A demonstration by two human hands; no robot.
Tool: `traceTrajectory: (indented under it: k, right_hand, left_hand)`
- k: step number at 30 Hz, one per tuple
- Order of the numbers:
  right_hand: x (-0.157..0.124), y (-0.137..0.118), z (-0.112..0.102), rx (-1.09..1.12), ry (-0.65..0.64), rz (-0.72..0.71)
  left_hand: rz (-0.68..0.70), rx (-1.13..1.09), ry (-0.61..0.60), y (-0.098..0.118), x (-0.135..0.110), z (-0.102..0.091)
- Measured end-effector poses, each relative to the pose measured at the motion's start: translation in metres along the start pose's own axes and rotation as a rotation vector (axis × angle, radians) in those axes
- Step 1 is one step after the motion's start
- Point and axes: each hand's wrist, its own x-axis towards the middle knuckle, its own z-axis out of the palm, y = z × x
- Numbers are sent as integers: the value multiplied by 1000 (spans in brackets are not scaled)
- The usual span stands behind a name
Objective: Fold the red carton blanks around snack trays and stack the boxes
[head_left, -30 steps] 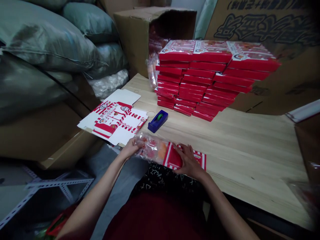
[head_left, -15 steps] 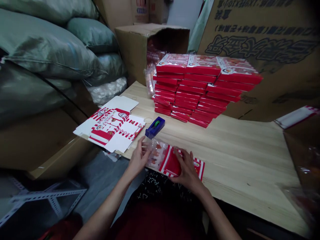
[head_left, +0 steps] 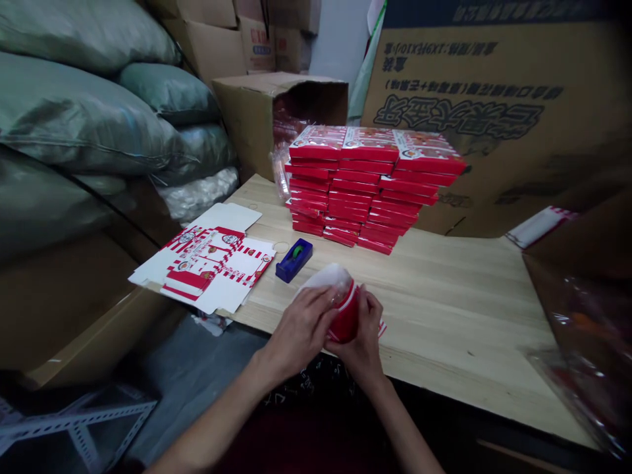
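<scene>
Big wooden table [head_left: 459,316] in this cramped corner, grey-green sacks [head_left: 83,112] heaped to the left, and at the back a tall stack of red printed boxes [head_left: 365,187], its layers slightly uneven, so one knock could send it sliding. Nearer, a flat carton blank [head_left: 202,263] lies beside a blue tape dispenser [head_left: 293,260], close enough to the left hand [head_left: 301,329] for a careless wrist to shove it. That hand and the right hand [head_left: 363,329] grip a red-and-white card [head_left: 345,313] just above the table's front edge, left fingers pressed together over its pale flap, right fingers curled round the red side. Squeeze too hard and it could crease; ease off and that flap could spring loose.
</scene>
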Motion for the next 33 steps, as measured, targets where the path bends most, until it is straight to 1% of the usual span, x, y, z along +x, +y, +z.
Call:
traceTrajectory:
  k: [1,2,3,4,5,7,8,10,12,13,14,15,17,20,22,25,27,29,31,33]
  right_hand:
    - [1,-3,-2,19,58,41]
    - [1,-6,-3,41,112,85]
    - [0,-9,-5,64,159,129]
    - [-2,-13,-6,85,201,168]
    - [-4,-15,-8,97,228,193]
    - [-9,-18,-15,112,242,213]
    - [-11,-18,-20,125,236,217]
    - [-12,-14,-34,194,220,225]
    - [-8,-9,-49,314,211,253]
    - [-4,-7,-56,374,214,273]
    - [-1,-5,-60,425,224,297]
    - [1,-5,-62,466,237,323]
    - [5,-6,-61,523,268,373]
    - [4,-10,-51,596,299,419]
    - [4,-10,-45,633,306,435]
    - [8,-6,-42,661,262,426]
    - [14,-3,-41,669,229,433]
    - [22,-1,-40,696,239,457]
    - [29,-2,-38,740,263,472]
    - [35,-5,-36,803,304,486]
  left_hand:
    - [39,19,80,3,-1,3]
    - [45,25,174,6,-2,7]
    - [13,0,250,7,-3,12]
    - [-50,-70,287,6,-4,17]
    - [-134,-177,269,4,-5,21]
    - [-277,-414,127,-3,-4,27]
    - [-304,-499,49,-7,-2,28]
    - [-265,-550,-83,-13,4,26]
    - [-172,-524,-204,-15,10,23]
    - [-138,-524,-253,-15,12,22]
    - [-119,-541,-276,-13,13,23]
    - [-110,-571,-273,-12,13,25]
    - [-129,-632,-203,-8,11,31]
    - [-217,-671,-64,-5,6,41]
    - [-272,-677,-15,-4,7,45]
    - [-345,-673,-2,-6,18,46]
    - [-401,-662,30,-8,27,45]
    - [-425,-668,54,-11,30,43]
    - [-394,-705,39,-14,27,41]
    - [-316,-765,-9,-18,17,36]
